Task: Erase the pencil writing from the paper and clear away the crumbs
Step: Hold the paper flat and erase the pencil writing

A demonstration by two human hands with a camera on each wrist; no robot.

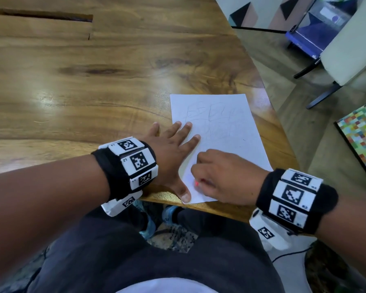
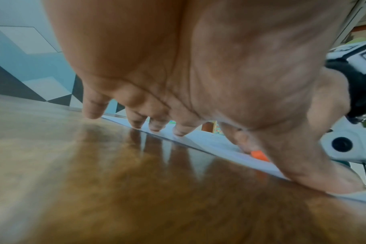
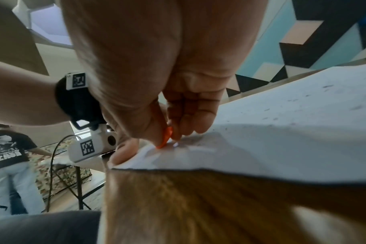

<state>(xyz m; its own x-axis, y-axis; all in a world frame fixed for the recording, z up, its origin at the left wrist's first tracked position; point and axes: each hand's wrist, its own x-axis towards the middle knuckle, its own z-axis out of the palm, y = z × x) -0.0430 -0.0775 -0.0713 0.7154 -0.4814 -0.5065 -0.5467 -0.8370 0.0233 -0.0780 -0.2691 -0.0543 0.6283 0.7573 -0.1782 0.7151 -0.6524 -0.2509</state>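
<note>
A white sheet of paper [image 1: 224, 132] lies near the table's right front edge, with faint pencil scribbles [image 1: 216, 115] on its upper half. My left hand [image 1: 173, 149] lies flat with spread fingers on the sheet's left edge, its thumb [image 1: 185, 195] pressing the near corner. My right hand [image 1: 222, 176] pinches a small orange eraser [image 1: 197, 183] against the paper's lower part. The eraser [image 3: 166, 137] shows between thumb and curled fingers in the right wrist view, and again the eraser [image 2: 259, 155] in the left wrist view. Small dark crumbs [image 3: 324, 94] dot the paper [image 3: 293, 123].
The wooden table [image 1: 82, 85] stretches far to the left and back, with a dark slot [image 1: 40, 15] at its far left. Its edge [image 1: 220, 210] runs just below the paper. A chair [image 1: 347, 56] and a colourful panel [image 1: 361, 136] stand right of the table.
</note>
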